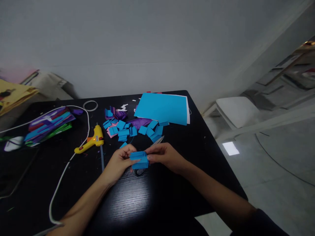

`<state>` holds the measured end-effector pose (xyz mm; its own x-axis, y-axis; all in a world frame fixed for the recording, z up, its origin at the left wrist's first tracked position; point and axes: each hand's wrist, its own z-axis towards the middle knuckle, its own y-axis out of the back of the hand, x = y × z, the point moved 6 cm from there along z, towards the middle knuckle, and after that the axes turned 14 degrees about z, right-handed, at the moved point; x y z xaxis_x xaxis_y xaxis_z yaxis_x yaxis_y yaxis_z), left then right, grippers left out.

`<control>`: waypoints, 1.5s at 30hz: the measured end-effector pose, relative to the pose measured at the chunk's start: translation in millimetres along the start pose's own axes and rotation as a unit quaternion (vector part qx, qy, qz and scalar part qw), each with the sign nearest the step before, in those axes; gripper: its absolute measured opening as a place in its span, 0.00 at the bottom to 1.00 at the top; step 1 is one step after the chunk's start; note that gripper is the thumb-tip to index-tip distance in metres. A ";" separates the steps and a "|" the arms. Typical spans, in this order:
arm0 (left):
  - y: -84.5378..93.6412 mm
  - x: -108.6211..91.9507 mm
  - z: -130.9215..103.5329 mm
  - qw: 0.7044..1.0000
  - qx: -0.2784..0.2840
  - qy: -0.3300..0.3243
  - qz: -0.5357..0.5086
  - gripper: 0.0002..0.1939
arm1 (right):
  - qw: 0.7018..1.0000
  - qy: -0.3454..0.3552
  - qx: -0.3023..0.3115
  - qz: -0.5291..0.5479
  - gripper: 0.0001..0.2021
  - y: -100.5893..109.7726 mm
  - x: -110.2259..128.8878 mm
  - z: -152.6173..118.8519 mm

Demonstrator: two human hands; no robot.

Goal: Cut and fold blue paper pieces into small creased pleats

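Between my two hands is a small folded piece of blue paper [139,160], creased into ridges. My left hand [122,159] pinches its left side, with the thumb across the front. The fingers of my right hand [164,156] are closed on its right edge. Just behind them lie scissors [158,141], with the blades showing and most of the rest hidden by the paper and my hands. Several cut and folded blue paper pieces [123,132] are scattered beyond my hands, with pink and purple pieces among them.
A yellow glue gun [91,141] lies to the left, its white cord [59,183] running along the table. Blue sheets [163,108] lie at the back right. A stack of coloured paper [50,126] sits at the left. A white stool [237,111] stands beyond the table's right edge.
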<state>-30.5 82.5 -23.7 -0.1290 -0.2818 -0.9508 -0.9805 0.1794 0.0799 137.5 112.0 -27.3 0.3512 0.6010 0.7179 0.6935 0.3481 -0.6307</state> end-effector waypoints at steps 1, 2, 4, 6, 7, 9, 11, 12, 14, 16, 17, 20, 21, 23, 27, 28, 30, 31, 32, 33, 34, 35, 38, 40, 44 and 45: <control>-0.3 0.2 -0.5 1.000 -0.002 -0.001 -0.002 0.18 | 1.000 -0.001 0.001 -0.001 0.14 -0.5 0.4 -0.5; -0.5 0.1 -1.0 1.000 -0.005 -0.002 -0.002 0.18 | 1.000 0.001 0.004 -0.005 0.14 -1.3 1.4 -1.1; -1.2 -1.0 -2.2 1.000 -0.005 -0.006 0.000 0.18 | 1.000 0.010 0.007 -0.018 0.14 -3.0 4.7 -2.5; -3.0 -2.9 -3.6 1.000 0.012 -0.014 -0.004 0.17 | 0.999 0.023 0.000 -0.027 0.13 -2.8 8.6 -3.5; -4.0 -4.1 -4.4 0.999 0.025 -0.021 -0.008 0.16 | 0.999 0.029 -0.008 -0.031 0.12 -1.8 10.3 -3.8; -5.4 -7.0 -5.9 0.998 0.049 -0.040 -0.015 0.15 | 0.998 0.040 -0.027 -0.041 0.10 1.2 13.3 -3.9; -5.5 -10.0 -6.7 0.996 0.059 -0.058 -0.016 0.14 | 0.996 0.048 -0.041 -0.057 0.09 3.6 16.0 -4.1; -5.4 -11.2 -6.9 0.996 0.061 -0.064 -0.015 0.14 | 0.996 0.048 -0.042 -0.066 0.09 3.8 17.1 -4.2; -6.3 -12.6 -7.0 0.995 0.066 -0.068 -0.015 0.14 | 0.995 0.041 -0.036 -0.077 0.09 2.7 19.3 -4.8; -7.1 -12.4 -6.8 0.995 0.068 -0.065 -0.015 0.13 | 0.996 0.028 -0.020 -0.086 0.09 0.7 22.7 -5.8; -6.7 -11.9 -6.6 0.996 0.065 -0.065 -0.018 0.13 | 0.995 0.026 -0.014 -0.091 0.09 0.5 25.9 -6.3; -0.8 -9.4 -5.1 0.996 0.034 -0.072 -0.032 0.12 | 0.987 0.071 -0.036 -0.137 0.08 9.1 43.7 -7.6; 1.7 -8.5 -4.4 0.996 0.021 -0.073 -0.039 0.12 | 0.976 0.110 -0.068 -0.176 0.08 15.5 52.8 -8.4; 6.1 -6.9 -3.1 0.996 -0.002 -0.073 -0.050 0.14 | 0.930 0.197 -0.139 -0.278 0.05 27.8 70.4 -11.9; 11.2 -3.1 -0.9 0.996 -0.046 -0.051 -0.061 0.17 | 0.839 0.271 -0.129 -0.454 0.08 27.5 77.9 -12.5; 11.8 -2.0 -0.4 0.996 -0.053 -0.044 -0.060 0.17 | 0.825 0.272 -0.105 -0.484 0.07 23.7 75.0 -11.8; 13.0 -1.1 0.3 0.996 -0.065 -0.038 -0.052 0.16 | 0.808 0.252 -0.059 -0.529 0.04 15.8 65.5 -10.4; 13.4 -1.7 0.3 0.996 -0.068 -0.039 -0.044 0.15 | 0.801 0.231 -0.042 -0.550 0.03 12.7 59.7 -9.9; 13.0 -2.9 0.0 0.996 -0.067 -0.042 -0.031 0.14 | 0.787 0.210 -0.044 -0.578 0.02 11.3 54.5 -10.0; 11.5 -4.7 -0.6 0.997 -0.059 -0.047 -0.016 0.13 | 0.770 0.187 -0.057 -0.608 0.03 11.2 49.7 -10.5; 8.4 -6.9 -1.6 0.998 -0.043 -0.053 0.003 0.12 | 0.752 0.165 -0.077 -0.633 0.06 12.1 45.5 -11.4; 3.6 -8.8 -2.9 0.998 -0.017 -0.056 0.027 0.11 | 0.737 0.147 -0.097 -0.653 0.09 13.2 41.6 -12.6; -14.6 -12.5 -8.8 0.991 0.073 -0.067 0.093 0.06 | 0.714 0.125 -0.124 -0.678 0.15 12.9 31.0 -16.1; -23.5 -12.2 -12.1 0.980 0.112 -0.072 0.146 0.04 | 0.715 0.115 -0.134 -0.676 0.14 12.6 26.5 -17.1; -25.5 -9.4 -13.7 0.972 0.137 -0.066 0.180 0.04 | 0.724 0.078 -0.158 -0.666 0.11 14.1 25.3 -16.9; -24.3 -8.8 -13.6 0.971 0.143 -0.063 0.180 0.04 | 0.726 0.069 -0.161 -0.665 0.11 14.3 25.9 -16.7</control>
<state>-7.5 67.8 -13.2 -0.4200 -0.0382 -0.9067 -0.7909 0.5055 0.3451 167.0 120.5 -12.8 -0.7193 -0.1981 0.6658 0.5802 0.3558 0.7327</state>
